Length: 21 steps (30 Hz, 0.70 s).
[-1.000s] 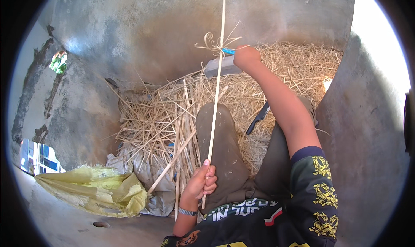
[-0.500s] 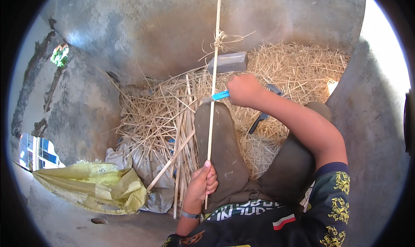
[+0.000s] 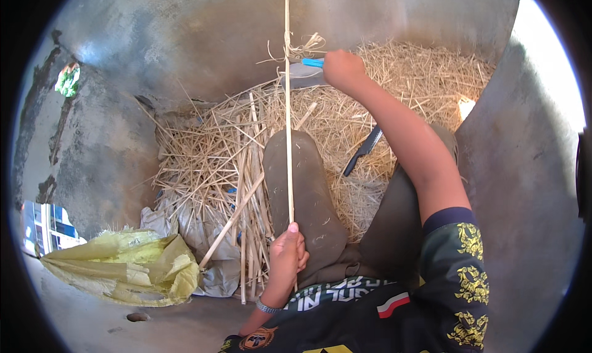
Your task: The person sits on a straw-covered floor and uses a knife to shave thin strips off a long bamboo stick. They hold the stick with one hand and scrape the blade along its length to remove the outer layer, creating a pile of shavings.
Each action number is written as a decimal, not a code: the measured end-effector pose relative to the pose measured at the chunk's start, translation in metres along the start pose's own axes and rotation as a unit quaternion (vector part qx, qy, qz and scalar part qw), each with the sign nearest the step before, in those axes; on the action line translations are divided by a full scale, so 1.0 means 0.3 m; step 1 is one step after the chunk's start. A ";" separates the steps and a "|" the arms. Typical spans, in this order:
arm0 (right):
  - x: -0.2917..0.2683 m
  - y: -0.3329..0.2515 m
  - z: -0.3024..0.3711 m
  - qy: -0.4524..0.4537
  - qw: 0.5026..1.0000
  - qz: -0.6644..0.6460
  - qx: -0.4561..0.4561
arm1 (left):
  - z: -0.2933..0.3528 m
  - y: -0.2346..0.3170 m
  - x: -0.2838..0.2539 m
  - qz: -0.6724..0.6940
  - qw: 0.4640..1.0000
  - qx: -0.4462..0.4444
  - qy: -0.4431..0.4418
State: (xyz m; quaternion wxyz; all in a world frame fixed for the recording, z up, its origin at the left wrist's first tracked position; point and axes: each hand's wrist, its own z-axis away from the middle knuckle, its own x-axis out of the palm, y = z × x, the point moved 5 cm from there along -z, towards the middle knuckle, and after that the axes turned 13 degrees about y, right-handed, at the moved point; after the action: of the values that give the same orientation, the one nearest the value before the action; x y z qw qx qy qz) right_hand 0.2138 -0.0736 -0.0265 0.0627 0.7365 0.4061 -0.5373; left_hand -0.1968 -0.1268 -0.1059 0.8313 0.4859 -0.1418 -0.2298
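My left hand (image 3: 285,254) is closed round the lower end of a long, thin, pale strip of wood or bamboo (image 3: 289,161), which stands nearly upright in the view and passes over my knee. Thin curled shavings (image 3: 308,45) cling to its upper part. In my right hand (image 3: 344,70), held closed just right of the strip below the curls, is a blue-handled knife (image 3: 313,63). Its handle points toward the strip; I cannot make out the blade now.
A black knife (image 3: 362,150) lies on the shavings (image 3: 419,84) between my legs. Cut strips (image 3: 250,186) are heaped at left, near a torn yellow sack (image 3: 123,269). Behind the strip sits a grey block (image 3: 302,75). Curved grey walls (image 3: 203,38) enclose the space.
My right hand has moved the blue-handled knife up along the strip, from beside my knee to near the curled shavings. My left hand still holds the lower end. The whole view has shifted slightly.
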 end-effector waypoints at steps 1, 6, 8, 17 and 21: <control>-0.008 -0.007 -0.011 0.003 1.000 -0.010 0.000 | -0.003 0.005 -0.004 0.001 1.000 0.005 -0.005; -0.024 -0.109 0.074 -0.023 0.993 -0.010 -0.114 | -0.011 -0.001 -0.018 0.021 1.000 0.016 -0.010; -0.032 -0.168 0.148 -0.077 0.986 -0.003 -0.145 | -0.018 0.011 -0.028 0.046 0.998 -0.010 -0.037; -0.054 -0.283 0.343 -0.108 0.949 -0.008 -0.297 | -0.032 0.009 -0.066 0.083 0.984 -0.104 -0.120; -0.029 -0.273 0.313 -0.101 0.958 0.020 -0.266 | -0.011 0.013 -0.025 0.014 0.996 -0.074 -0.053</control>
State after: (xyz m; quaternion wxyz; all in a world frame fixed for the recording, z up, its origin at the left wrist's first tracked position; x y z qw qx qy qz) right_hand 0.0888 -0.0736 -0.0300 0.3076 0.6430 0.5116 -0.4798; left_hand -0.2006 -0.1188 -0.1041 0.8595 0.4080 -0.1748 -0.2535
